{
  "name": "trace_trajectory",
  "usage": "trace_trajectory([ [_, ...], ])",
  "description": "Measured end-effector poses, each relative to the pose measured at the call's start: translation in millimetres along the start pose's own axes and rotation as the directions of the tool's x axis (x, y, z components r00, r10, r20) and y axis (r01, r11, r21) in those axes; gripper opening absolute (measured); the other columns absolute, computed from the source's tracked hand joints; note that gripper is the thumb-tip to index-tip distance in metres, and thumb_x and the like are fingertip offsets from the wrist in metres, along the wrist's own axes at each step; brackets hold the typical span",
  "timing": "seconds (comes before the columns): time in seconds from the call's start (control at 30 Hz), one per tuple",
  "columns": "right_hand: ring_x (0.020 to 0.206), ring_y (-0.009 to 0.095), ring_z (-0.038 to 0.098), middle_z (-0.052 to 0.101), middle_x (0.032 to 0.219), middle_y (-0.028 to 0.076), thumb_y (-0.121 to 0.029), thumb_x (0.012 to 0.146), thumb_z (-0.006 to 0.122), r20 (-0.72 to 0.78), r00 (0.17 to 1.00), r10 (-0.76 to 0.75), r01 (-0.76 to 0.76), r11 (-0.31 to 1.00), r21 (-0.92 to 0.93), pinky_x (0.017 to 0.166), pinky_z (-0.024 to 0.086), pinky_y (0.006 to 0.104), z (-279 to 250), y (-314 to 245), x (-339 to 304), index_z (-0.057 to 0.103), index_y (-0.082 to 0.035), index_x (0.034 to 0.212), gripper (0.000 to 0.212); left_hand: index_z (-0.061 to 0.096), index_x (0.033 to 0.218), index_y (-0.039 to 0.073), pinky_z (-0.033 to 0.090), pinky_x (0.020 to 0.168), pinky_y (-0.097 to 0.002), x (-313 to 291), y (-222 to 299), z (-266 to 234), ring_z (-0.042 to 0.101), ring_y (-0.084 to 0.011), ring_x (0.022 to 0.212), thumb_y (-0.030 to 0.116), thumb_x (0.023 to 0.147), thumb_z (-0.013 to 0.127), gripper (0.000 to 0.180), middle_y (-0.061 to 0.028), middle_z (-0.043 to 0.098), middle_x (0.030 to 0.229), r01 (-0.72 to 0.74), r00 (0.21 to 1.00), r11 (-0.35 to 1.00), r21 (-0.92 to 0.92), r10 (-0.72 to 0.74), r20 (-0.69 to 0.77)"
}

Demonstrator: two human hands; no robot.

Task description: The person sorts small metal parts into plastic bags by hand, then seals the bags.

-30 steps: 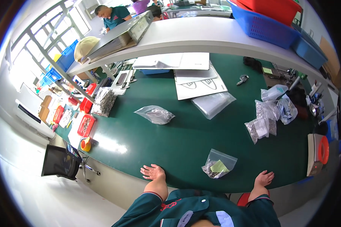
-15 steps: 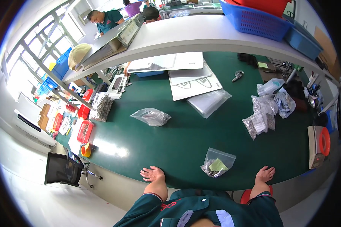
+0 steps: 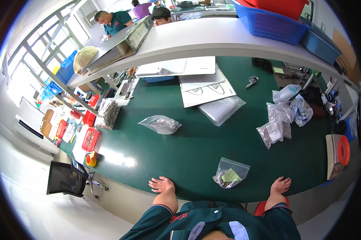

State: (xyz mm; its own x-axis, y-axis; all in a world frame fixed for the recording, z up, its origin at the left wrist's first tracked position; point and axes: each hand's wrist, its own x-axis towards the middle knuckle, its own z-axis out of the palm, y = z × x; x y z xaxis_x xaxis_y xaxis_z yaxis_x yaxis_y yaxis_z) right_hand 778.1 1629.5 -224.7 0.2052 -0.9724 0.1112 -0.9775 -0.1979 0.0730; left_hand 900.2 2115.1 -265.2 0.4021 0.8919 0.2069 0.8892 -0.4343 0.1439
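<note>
Your left hand (image 3: 162, 184) is at the near edge of the green table (image 3: 180, 160), with its fingers loose and apart. Your right hand (image 3: 281, 185) is at the same edge, and its fingers are a little apart too. Both hands are bare and hold nothing.

The small bag (image 3: 231, 173) lies on the table between your hands, a bit nearer to your right one, and touches neither. You can see little metal bits and a yellow-green note (image 3: 230, 175) inside it.

Farther up and to the left, near the middle of the table, lies a puffy clear bag (image 3: 160, 125). Flat clear bags (image 3: 222, 111) touch a white drawing (image 3: 209, 95). On your right there is a pile of bags (image 3: 278, 122), and a scale (image 3: 332, 166) with a red ring (image 3: 343, 150) on it. Far to your left are a yellow cup (image 3: 91, 159) and a red tray (image 3: 90, 139).
</note>
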Motion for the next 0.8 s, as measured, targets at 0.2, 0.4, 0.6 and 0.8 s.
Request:
trace_trajectory([
  [0.2,0.120,0.022,0.029,0.032,0.129,0.009,-0.035,0.086,0.032,0.000,1.000,-0.005,0.005,1.000,-0.007,0.097,0.026,0.0378,2.8,1.3,-1.1,0.034,-0.005,0.123,0.047,0.034,0.118,0.008,0.015,0.099,-0.0439,0.9,-2.1,5.9,0.020,-0.0230,0.124,0.031,0.079,0.040,0.046,-0.0109,0.027,0.130,-0.002,1.000,1.000,0.005,0.002,-0.019],
  [0.4,0.119,0.022,0.029,0.033,0.128,0.009,-0.035,0.086,0.032,-0.014,1.000,0.002,-0.002,1.000,-0.011,0.096,0.027,0.0378,7.1,2.1,0.2,0.035,-0.005,0.123,0.047,0.035,0.118,0.008,0.015,0.099,-0.0437,0.9,1.9,-0.7,0.020,-0.0225,0.124,0.031,0.079,0.041,0.046,-0.0104,0.027,0.130,0.010,1.000,1.000,0.001,-0.010,-0.001],
  [0.6,0.119,0.022,0.030,0.034,0.128,0.009,-0.034,0.086,0.032,-0.023,1.000,0.017,-0.017,1.000,-0.003,0.096,0.027,0.0375,4.0,1.3,-1.1,0.035,-0.005,0.122,0.047,0.035,0.117,0.008,0.016,0.099,-0.0435,0.4,4.6,-4.6,0.020,-0.0224,0.124,0.030,0.079,0.041,0.045,-0.0102,0.027,0.130,0.015,1.000,1.000,-0.023,-0.014,0.019],
  [0.8,0.119,0.022,0.030,0.033,0.128,0.009,-0.033,0.086,0.033,-0.014,1.000,0.002,-0.002,1.000,0.006,0.096,0.026,0.0378,3.7,2.4,-1.0,0.035,-0.005,0.122,0.046,0.035,0.120,0.009,0.016,0.099,-0.0430,0.9,-1.4,2.5,0.019,-0.0206,0.125,0.034,0.079,0.037,0.048,-0.0082,0.027,0.131,0.022,1.000,0.999,0.040,-0.023,0.020],
])
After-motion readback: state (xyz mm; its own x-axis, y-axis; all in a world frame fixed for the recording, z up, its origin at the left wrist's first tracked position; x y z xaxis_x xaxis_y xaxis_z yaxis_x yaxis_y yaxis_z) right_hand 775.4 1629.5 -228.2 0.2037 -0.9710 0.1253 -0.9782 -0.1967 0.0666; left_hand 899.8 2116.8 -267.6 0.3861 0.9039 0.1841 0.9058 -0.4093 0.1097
